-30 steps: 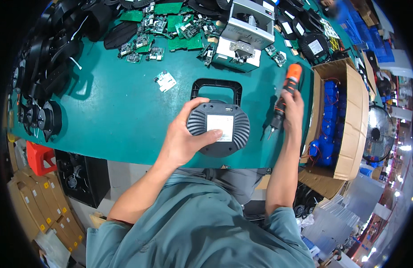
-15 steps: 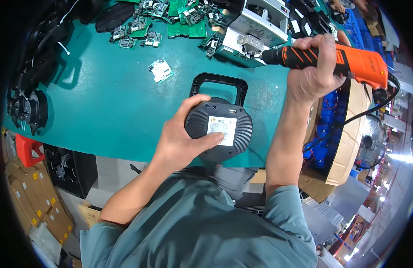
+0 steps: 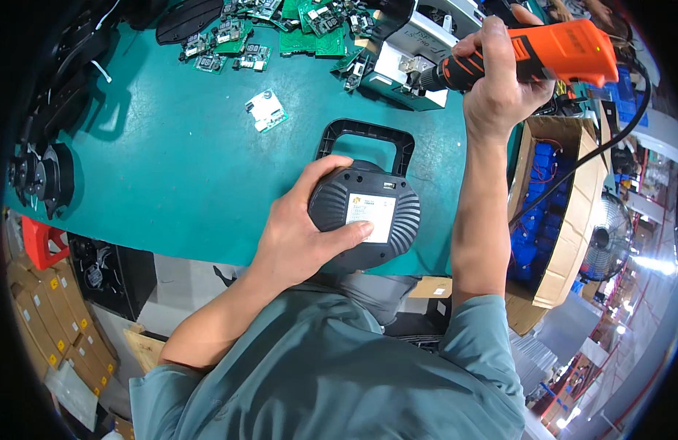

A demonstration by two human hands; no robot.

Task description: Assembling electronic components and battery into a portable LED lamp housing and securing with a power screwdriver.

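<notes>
My left hand (image 3: 302,220) grips a round black plastic housing (image 3: 403,224) with ribbed sides, a white label and a loop handle (image 3: 368,126) pointing away from me. The thumb lies across the label. My right hand (image 3: 504,81) is wrapped round an orange and black electric screwdriver (image 3: 570,51), held nearly level and pointing left. Its tip is at the metal front of a white screw feeder (image 3: 412,77); whether it touches a screw there I cannot make out.
Green circuit boards (image 3: 313,37) lie heaped at the back of the green table (image 3: 185,176). A single white board (image 3: 266,110) lies left of the housing. Black parts (image 3: 56,180) line the left edge. On the right stand a carton of blue packs (image 3: 533,213) and a fan (image 3: 599,238).
The right hand has tilted the screwdriver, its rear end rising and its tip moving slightly left and down at the feeder. The left hand and housing have shifted very slightly right in the picture.
</notes>
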